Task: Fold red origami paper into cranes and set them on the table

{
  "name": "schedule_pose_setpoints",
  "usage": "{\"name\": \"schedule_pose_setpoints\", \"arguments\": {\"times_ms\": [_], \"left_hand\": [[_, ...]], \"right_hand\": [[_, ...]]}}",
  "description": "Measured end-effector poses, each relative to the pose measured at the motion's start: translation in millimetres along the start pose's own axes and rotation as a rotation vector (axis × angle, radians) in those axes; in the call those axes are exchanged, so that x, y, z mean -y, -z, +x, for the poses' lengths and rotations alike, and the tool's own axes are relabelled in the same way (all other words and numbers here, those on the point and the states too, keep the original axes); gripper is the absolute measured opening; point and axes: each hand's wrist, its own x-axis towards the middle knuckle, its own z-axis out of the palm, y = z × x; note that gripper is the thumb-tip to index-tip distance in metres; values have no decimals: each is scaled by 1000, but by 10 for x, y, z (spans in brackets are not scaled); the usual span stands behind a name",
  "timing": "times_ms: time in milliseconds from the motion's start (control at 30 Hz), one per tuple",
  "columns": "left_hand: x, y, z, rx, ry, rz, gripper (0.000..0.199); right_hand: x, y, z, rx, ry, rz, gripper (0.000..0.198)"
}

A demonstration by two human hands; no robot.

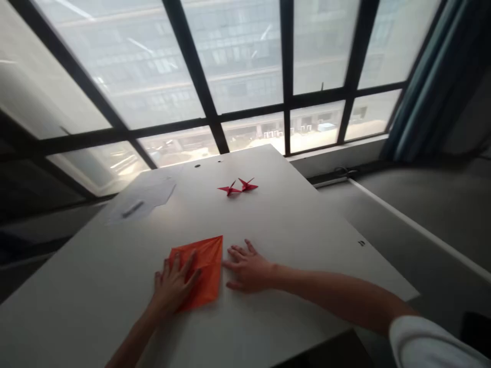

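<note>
An orange sheet of paper (209,273) with crease lines lies flat on the white table (291,225). My left hand (172,286) rests on the sheet's left part, fingers spread, and covers some of it. Just right of the sheet, my right hand (247,268) is held low over the table with its fingers stretched and apart. Nothing is in that hand; whether it touches the table or the paper's edge I cannot tell. Farther back sit two red folded paper cranes, a left one (230,190) and a right one (248,186), side by side.
Thin white sheets (159,191) lie at the table's far left, with a dark pen-like object (133,209) on them. A small black mark (361,244) shows near the right edge. Behind the table stand framed windows (238,56), with a blue curtain (422,87) at the right.
</note>
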Motion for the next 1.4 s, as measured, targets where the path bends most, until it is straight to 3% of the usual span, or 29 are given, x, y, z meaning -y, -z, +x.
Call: {"name": "schedule_pose_setpoints", "arguments": {"times_ms": [67, 133, 167, 267, 367, 433, 500, 567, 667, 733, 800, 867, 933, 1000, 1200, 1300, 1400], "left_hand": [[99, 50, -85, 24, 52, -90, 62], [119, 172, -137, -65, 68, -127, 62], [99, 249, -127, -109, 40, -148, 60], [-75, 470, 112, -144, -89, -330, 50], [-382, 614, 637, -193, -143, -734, 37], [-621, 659, 1036, -191, -11, -1261, 23], [-839, 666, 1376, -189, 34, -1427, 21], [-998, 633, 1609, -211, 60, -1583, 29], [-1098, 508, 1751, -275, 95, -1769, 35], [-1094, 392, 1746, -272, 118, -1935, 32], [-1060, 283, 1698, -177, 149, -2288, 26], [-1015, 206, 1633, -42, 176, -2486, 24], [-975, 170, 1572, 71, 179, -2533, 24], [-953, 166, 1534, 92, 174, -2531, 25], [-1006, 172, 1581, -207, 227, -2377, 36], [-1057, 142, 1616, -343, 340, -2295, 32], [-1109, 110, 1613, -395, 323, -2099, 27]], "right_hand": [[31, -16, 43, -25, 17, 17, 58], [53, -36, 126, -60, -3, 36, 51], [63, -47, 180, -85, -28, 50, 52], [112, -89, 337, -17, 103, 98, 54], [167, -136, 435, 49, 236, 122, 51], [130, -152, 497, 8, 248, 143, 47], [-39, -130, 608, -117, 149, 177, 34], [-356, -57, 798, -306, -97, 198, 21], [-971, 106, 1210, -526, -441, 181, 24], [-1336, 182, 1514, -578, -601, 187, 25], [-1594, 198, 1790, -585, -726, 233, 25], [-1742, 163, 2006, -603, -769, 256, 32], [-1804, 111, 2143, -633, -791, 287, 28], [-1802, 65, 2191, -679, -775, 324, 20], [-1572, -25, 1858, -779, -558, 452, 26], [-1499, -46, 1616, -827, -524, 490, 24], [-1511, -57, 1470, -888, -540, 504, 22]]}}
